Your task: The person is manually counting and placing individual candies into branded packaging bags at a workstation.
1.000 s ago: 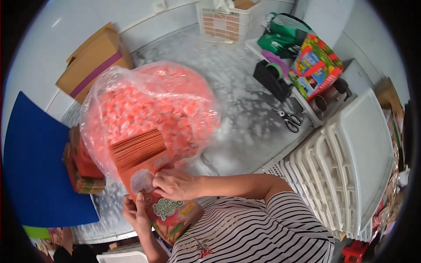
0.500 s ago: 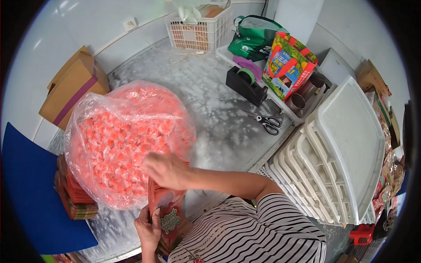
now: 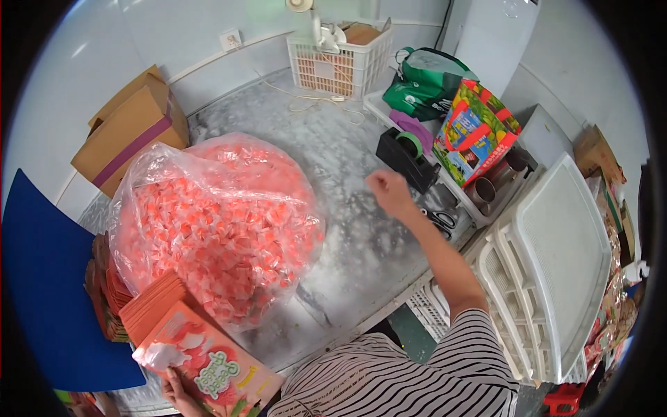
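At the lower left my left hand (image 3: 179,395) is closed on the edge of a stack of pink printed packaging pouches (image 3: 226,351). The stack is fanned out, with the top pouch showing a fruit picture and a see-through window. My right hand (image 3: 389,193) is raised over the table beside the black tape dispenser (image 3: 406,161), its fingers curled; whether they hold anything is hidden. Behind the pouches sits a large clear plastic bag (image 3: 306,191) filled with small wrapped red-and-white sweets (image 3: 208,222). Black-handled scissors (image 3: 442,221) lie partly behind my right wrist.
More pouches (image 3: 110,295) are stacked left of the bag, near a blue panel (image 3: 52,292). A cardboard box (image 3: 128,132) stands behind them. White crate (image 3: 365,73), green bag (image 3: 424,87) and colourful carrier bag (image 3: 472,132) stand at the back. Stacked white trays (image 3: 556,243) rise at right.
My right hand has left the pouches and swung right over the table. My left hand has moved left and down with the pouches, now fanned and facing up. The view has shifted slightly.
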Demonstrator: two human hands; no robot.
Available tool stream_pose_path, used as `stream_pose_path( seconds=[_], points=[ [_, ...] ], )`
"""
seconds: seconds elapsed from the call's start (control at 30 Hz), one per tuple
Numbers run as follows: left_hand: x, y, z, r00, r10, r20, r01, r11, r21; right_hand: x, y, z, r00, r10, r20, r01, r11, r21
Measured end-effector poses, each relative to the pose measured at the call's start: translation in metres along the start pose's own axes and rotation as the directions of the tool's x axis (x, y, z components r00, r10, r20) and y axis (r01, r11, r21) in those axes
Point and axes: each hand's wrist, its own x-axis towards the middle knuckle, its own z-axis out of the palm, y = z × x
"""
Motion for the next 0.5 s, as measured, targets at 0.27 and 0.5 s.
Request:
stream_pose_path(
  seconds=[0.27,0.5],
  points=[
    [-0.038,0.016,-0.007,0.893,-0.050,-0.448,0.104,0.990,0.097,0.124,0.054,-0.014,1.000,0.003,-0.003,-0.003,0.971,-0.238],
    [-0.053,0.042,0.027,0.831,-0.101,-0.547,0.219,0.963,0.156,0.252,0.120,-0.032,0.978,0.009,-0.207,-0.052,0.978,-0.202]
  ],
)
